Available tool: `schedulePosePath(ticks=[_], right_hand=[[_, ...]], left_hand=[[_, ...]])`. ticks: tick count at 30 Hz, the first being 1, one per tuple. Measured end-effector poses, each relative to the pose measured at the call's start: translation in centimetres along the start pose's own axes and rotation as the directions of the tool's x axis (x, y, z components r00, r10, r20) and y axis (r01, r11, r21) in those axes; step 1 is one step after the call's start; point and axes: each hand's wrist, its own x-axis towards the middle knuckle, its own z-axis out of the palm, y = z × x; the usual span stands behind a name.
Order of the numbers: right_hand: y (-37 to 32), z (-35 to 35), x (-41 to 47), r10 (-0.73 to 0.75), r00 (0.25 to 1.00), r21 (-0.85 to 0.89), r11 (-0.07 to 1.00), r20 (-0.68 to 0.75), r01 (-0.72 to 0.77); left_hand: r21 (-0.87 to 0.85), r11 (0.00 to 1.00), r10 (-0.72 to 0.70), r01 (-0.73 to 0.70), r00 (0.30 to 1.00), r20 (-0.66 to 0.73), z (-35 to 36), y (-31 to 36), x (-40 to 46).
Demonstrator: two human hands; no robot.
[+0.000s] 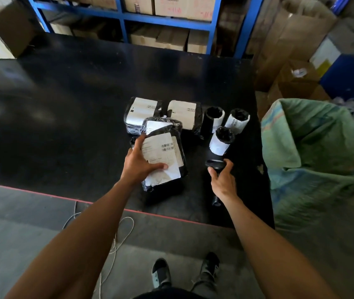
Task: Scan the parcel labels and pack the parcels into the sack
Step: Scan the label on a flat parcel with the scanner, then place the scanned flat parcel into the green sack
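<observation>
risk sits mostly in the scan itself. left hand (138, 162) grips the nearest flat parcel (163, 160) by its left edge, thumb curled over the white label (161, 152), tilting it up off the black table (63, 104); the thumb lies close under the barcodes (167, 147), and if it slides upward it could cover them and spoil the read. right hand (223, 180) is wrapped around the scanner (215, 164), whose head sits just beside a rolled parcel (222, 141), so the beam might well catch that label instead. two more rolled parcels (237, 120) and other flat ones (184, 113) lie close behind, easy to double-scan or skip. green sack (314, 147) stands open to the right of the table; its slack rim looks liable to fold inward when a parcel is dropped.
</observation>
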Motion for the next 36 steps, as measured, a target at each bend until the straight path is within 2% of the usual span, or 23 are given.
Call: schedulePosePath(ticks=[5,15,17,20,22,24,26,29,31,36], right_hand=[[1.0,1.0,1.3,0.014,0.999,-0.102,0.995,0.041,-0.009],[1.8,2.0,2.0,0.038,0.996,-0.09,0.995,0.083,-0.031],[1.9,1.7,1.9,0.061,0.994,-0.152,0.987,0.092,-0.046],[1.6,0.9,1.4,-0.019,1.0,-0.233,0.972,-0.016,0.014],[0.3,-0.1,1.1,-0.088,0.996,-0.009,0.996,-0.028,0.088],[-1.5,-1.4,0.7,-0.15,0.987,0.284,0.951,0.065,0.126],[-3.2,-2.8,0.1,-0.235,0.955,0.414,0.899,0.179,0.143],[-4.6,-5.1,-0.2,-0.337,0.916,0.406,0.885,0.216,0.23],[-4.4,-7.1,0.4,-0.383,0.906,0.396,0.871,0.18,0.289],[-2.4,-13.2,2.7,-0.382,0.924,0.381,0.859,0.031,0.342]], left_hand=[[0.028,0.999,0.042,-0.042,0.999,0.025,0.0,0.3,-0.4],[0.061,0.995,0.08,-0.083,0.996,0.049,0.4,0.2,-0.9],[0.063,0.994,0.083,-0.086,0.995,0.06,0.6,0.2,-1.0],[0.05,0.996,0.068,-0.072,0.995,0.075,0.7,0.8,-1.0],[0.041,0.996,0.069,-0.073,0.992,0.102,0.8,1.6,-0.6],[0.013,0.994,0.102,-0.106,0.982,0.161,1.2,2.9,-0.1],[-0.034,0.992,0.129,-0.125,0.965,0.229,2.0,4.6,0.3],[-0.18,0.979,0.152,-0.094,0.928,0.341,3.6,7.9,1.1],[-0.27,0.961,0.168,-0.062,0.905,0.391,5.1,10.2,1.8],[-0.377,0.919,0.295,-0.118,0.84,0.455,9.6,16.5,2.9]])
